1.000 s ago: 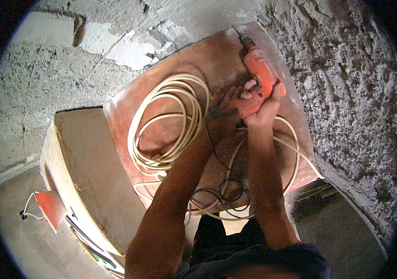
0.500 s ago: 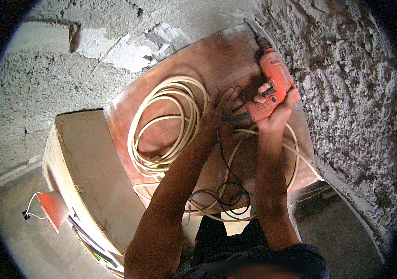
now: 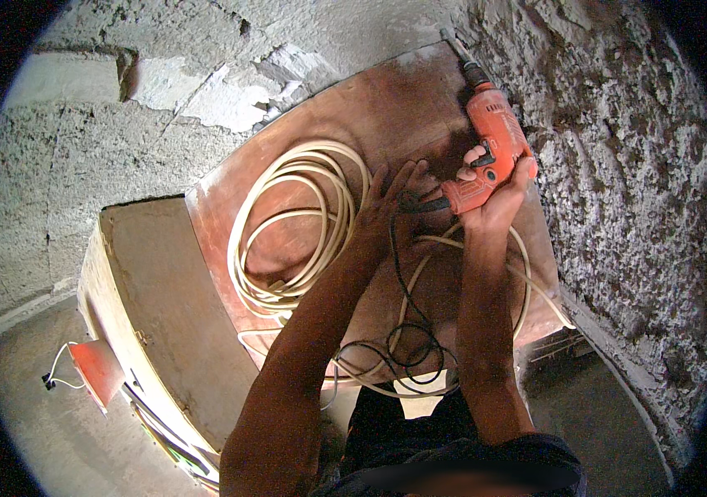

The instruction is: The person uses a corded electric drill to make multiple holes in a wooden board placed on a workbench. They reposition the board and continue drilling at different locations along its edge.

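Observation:
My right hand (image 3: 498, 199) is wrapped round the handle of a red power drill (image 3: 498, 128), fingers at its trigger. The drill points away toward the far right corner, with a long bit (image 3: 455, 45) in its black chuck. My left hand (image 3: 388, 197) lies with fingers spread over the reddish-brown board (image 3: 403, 99), just left of the handle's end. Beside its fingers, a black cord (image 3: 399, 265) leaves the handle and runs down the board into loose loops. Left of that hand lies a coil of cream cable (image 3: 241, 240).
Rough grey walls (image 3: 618, 166) rise at the right and behind the board. A brown-topped box or ledge (image 3: 179, 298) adjoins the board's left side. On the floor farther left is a red cone-like object (image 3: 98, 370) with a white cord. Cream cable also loops under my right forearm.
The drill and my right hand have shifted slightly right, and more of the bit shows. The gap between my left hand and the drill's handle has widened a little.

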The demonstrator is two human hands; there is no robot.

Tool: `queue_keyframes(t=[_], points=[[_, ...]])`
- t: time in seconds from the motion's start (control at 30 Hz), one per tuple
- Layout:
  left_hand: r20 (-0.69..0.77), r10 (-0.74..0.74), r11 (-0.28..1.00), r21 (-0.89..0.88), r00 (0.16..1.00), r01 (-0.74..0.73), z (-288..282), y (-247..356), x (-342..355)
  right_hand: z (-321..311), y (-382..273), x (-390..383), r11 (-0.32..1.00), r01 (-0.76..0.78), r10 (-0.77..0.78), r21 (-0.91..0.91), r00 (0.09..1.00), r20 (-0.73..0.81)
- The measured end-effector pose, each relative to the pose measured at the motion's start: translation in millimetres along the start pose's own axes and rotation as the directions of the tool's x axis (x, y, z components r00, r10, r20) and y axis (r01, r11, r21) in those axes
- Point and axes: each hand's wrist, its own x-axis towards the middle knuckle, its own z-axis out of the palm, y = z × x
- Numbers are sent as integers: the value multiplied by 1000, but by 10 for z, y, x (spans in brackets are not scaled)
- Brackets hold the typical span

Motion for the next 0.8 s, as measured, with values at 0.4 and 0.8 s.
queue_keyframes(t=[0.4, 0.8], points=[[8, -6, 991, -133, 1000, 7, -195, -10, 40, -83, 34, 41, 1000, 15, -15, -6, 1000, 11], [76, 4, 1000, 17, 997, -6, 326, -95, -60, -96, 4, 72, 1000, 13, -13, -11, 1000, 22]])
